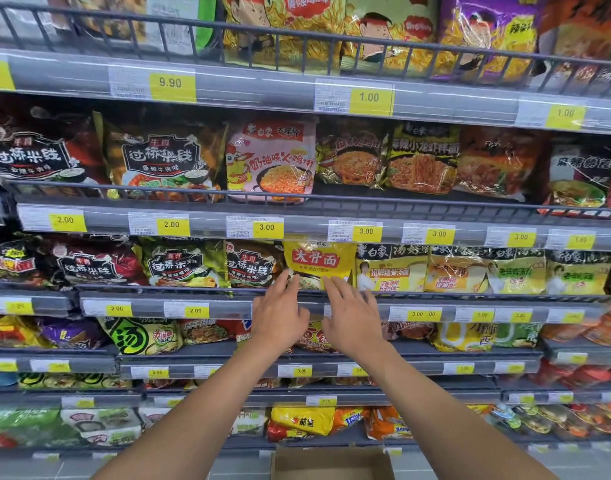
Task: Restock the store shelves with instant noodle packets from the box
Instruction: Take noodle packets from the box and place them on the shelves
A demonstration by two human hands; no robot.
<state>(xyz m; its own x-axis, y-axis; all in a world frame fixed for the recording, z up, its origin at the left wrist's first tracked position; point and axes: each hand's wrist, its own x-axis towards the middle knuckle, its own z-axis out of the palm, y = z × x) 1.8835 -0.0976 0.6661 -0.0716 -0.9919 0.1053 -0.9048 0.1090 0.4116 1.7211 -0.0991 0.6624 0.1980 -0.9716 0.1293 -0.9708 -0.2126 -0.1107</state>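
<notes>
Already the glossy yellow plastic noodle packet (pixel 319 259), printed 大骨面, stands on the grey metal shelf (pixel 151 299), just below a yellow 3.00 price tag (pixel 366 231). The left hand (pixel 279 318) and right hand (pixel 354 323) touch its lower edge with straight fingers, gripping nothing. The brown cardboard box (pixel 331 462) below looks empty, though it is only partly in view.

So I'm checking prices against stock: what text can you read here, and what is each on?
"9.90": top-rail left tag.
"1.00": top-rail middle tag.
"2.00": second-rail left tag.
"3.00": second-rail middle tag.
"大骨面": yellow packet, third shelf.
"过桥米线": dark packet, second shelf, far left.
Lowest tags and all small print: too blurred to read.
</notes>
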